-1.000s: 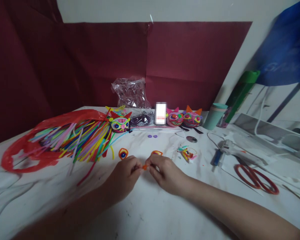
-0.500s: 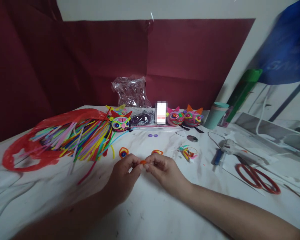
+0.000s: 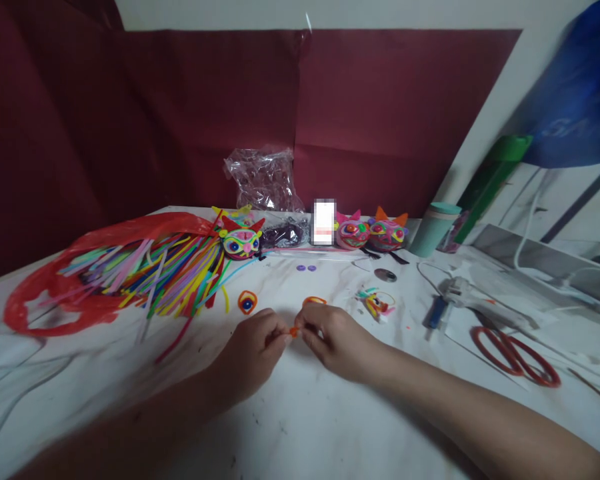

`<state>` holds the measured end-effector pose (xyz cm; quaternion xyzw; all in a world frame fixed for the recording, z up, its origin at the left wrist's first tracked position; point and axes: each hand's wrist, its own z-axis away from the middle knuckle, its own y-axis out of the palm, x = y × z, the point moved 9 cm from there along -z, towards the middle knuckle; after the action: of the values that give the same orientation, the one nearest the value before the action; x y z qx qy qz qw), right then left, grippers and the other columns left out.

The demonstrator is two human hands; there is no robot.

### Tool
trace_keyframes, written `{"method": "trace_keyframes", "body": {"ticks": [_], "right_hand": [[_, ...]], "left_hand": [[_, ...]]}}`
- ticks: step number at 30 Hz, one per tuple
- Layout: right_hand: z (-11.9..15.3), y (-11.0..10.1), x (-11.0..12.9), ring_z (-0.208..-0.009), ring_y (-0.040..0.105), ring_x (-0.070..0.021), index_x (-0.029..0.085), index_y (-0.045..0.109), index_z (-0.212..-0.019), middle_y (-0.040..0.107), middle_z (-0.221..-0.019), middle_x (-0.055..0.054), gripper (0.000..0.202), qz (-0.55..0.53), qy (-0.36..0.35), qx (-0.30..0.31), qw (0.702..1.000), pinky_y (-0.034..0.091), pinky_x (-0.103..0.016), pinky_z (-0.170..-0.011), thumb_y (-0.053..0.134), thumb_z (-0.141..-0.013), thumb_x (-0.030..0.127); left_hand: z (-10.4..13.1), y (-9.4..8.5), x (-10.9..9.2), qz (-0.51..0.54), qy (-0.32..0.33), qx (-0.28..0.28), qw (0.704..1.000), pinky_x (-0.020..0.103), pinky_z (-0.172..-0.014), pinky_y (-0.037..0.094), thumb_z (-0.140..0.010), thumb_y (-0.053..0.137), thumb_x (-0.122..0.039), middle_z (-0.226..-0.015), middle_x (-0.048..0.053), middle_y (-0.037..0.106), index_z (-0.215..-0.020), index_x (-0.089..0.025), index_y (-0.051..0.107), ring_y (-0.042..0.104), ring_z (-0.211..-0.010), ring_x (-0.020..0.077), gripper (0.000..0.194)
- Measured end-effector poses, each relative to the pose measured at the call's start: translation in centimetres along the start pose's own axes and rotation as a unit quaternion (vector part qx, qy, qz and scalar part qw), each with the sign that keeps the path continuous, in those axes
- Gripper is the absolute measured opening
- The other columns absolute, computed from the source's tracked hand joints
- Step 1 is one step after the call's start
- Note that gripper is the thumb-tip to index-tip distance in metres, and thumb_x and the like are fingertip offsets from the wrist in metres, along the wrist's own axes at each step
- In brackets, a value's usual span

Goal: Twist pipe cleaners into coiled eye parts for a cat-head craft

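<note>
Between the fingertips of both hands is a small curled piece of orange pipe cleaner (image 3: pixel 294 331), partly covered by the fingers. My left hand (image 3: pixel 260 343) pinches its left side, and my right hand (image 3: pixel 333 337) pinches the right, both just above the tabletop. Beyond my left hand lies an orange eye shape (image 3: pixel 247 303) with a yellow ring and a dark blue centre. A second orange loop (image 3: pixel 314 301) sits behind my right hand, which covers part of it. Two small purple coils (image 3: pixel 306 268) lie farther back.
Many coloured pipe cleaners (image 3: pixel 145 273) spill from a red plastic bag (image 3: pixel 65 320) at left. Several decorated animal heads (image 3: pixel 241 244) line the back. At right are red-handled scissors (image 3: pixel 517 357), a glue gun (image 3: pixel 455 293), a scrap pile (image 3: pixel 377 305) and a green cup (image 3: pixel 434 230).
Both hands have shifted slightly right and down with the orange pipe cleaner. My fingertips are a little farther apart, and more of the orange eye shape shows beyond my left hand.
</note>
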<state>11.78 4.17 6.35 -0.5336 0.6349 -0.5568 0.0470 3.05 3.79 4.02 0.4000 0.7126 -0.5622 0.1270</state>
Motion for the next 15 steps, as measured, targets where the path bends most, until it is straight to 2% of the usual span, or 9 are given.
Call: {"method": "trace_keyframes", "body": {"ticks": [3, 6, 8, 11, 13, 15], "right_hand": [[0.2, 0.6, 0.3, -0.058, 0.045, -0.0101, 0.015, 0.055, -0.07, 0.052, -0.065, -0.001, 0.017, 0.001, -0.016, 0.053, 0.998, 0.034, -0.02, -0.055, 0.045, -0.07, 0.001], [0.3, 1.0, -0.5, -0.052, 0.041, -0.0086, 0.015, 0.055, -0.068, 0.048, -0.059, 0.002, 0.014, -0.056, 0.022, 0.072, 0.996, 0.031, -0.019, -0.05, 0.047, -0.071, 0.004], [0.1, 1.1, -1.5, -0.052, 0.041, -0.0087, 0.015, 0.055, -0.07, 0.047, -0.058, 0.003, 0.009, -0.153, 0.08, 0.055, 0.983, 0.031, -0.02, -0.049, 0.048, -0.075, 0.012], [-0.2, 1.5, -2.6, -0.057, 0.046, -0.0101, 0.014, 0.057, -0.074, 0.051, -0.061, 0.001, 0.012, -0.31, 0.146, 0.016, 0.939, 0.036, -0.022, -0.055, 0.051, -0.076, 0.024], [-0.3, 2.0, -2.7, -0.06, 0.047, -0.0107, 0.014, 0.057, -0.074, 0.053, -0.064, 0.001, 0.016, -0.37, 0.159, -0.005, 0.915, 0.037, -0.024, -0.059, 0.056, -0.073, 0.03], [-0.2, 2.3, -2.8, -0.06, 0.047, -0.0107, 0.014, 0.056, -0.074, 0.053, -0.065, 0.001, 0.021, -0.396, 0.158, -0.031, 0.904, 0.038, -0.024, -0.059, 0.061, -0.07, 0.034]], "left_hand": [[0.2, 0.8, -0.2, 0.001, 0.018, 0.023, 1.0, 0.022, -0.054, 0.032, -0.073, 0.045, -0.014, -0.061, -0.004, 0.044, -0.059, -0.018, 0.043, 0.043, -0.057, 0.0104, 0.015], [0.2, 0.7, -0.4, 0.019, 0.022, 0.023, 0.999, 0.021, -0.054, 0.032, -0.07, 0.044, -0.01, -0.061, -0.004, 0.045, -0.058, -0.018, 0.043, 0.043, -0.057, 0.0099, 0.014], [0.1, -0.1, -0.3, 0.048, 0.003, -0.003, 0.999, 0.021, -0.054, 0.032, -0.071, 0.044, -0.012, -0.06, -0.004, 0.044, -0.059, -0.018, 0.044, 0.042, -0.057, 0.0098, 0.013], [0.0, -1.3, 0.4, 0.12, -0.047, -0.046, 0.991, 0.02, -0.051, 0.033, -0.075, 0.045, -0.021, -0.057, -0.005, 0.041, -0.061, -0.018, 0.044, 0.04, -0.054, 0.0092, 0.014], [0.1, -1.5, 0.8, 0.158, -0.07, -0.067, 0.983, 0.02, -0.049, 0.032, -0.076, 0.045, -0.025, -0.056, -0.006, 0.04, -0.062, -0.018, 0.045, 0.038, -0.051, 0.0086, 0.015], [0.3, -1.5, 1.1, 0.172, -0.079, -0.084, 0.978, 0.019, -0.047, 0.031, -0.076, 0.045, -0.026, -0.055, -0.007, 0.04, -0.062, -0.018, 0.045, 0.037, -0.049, 0.008, 0.016]]}}
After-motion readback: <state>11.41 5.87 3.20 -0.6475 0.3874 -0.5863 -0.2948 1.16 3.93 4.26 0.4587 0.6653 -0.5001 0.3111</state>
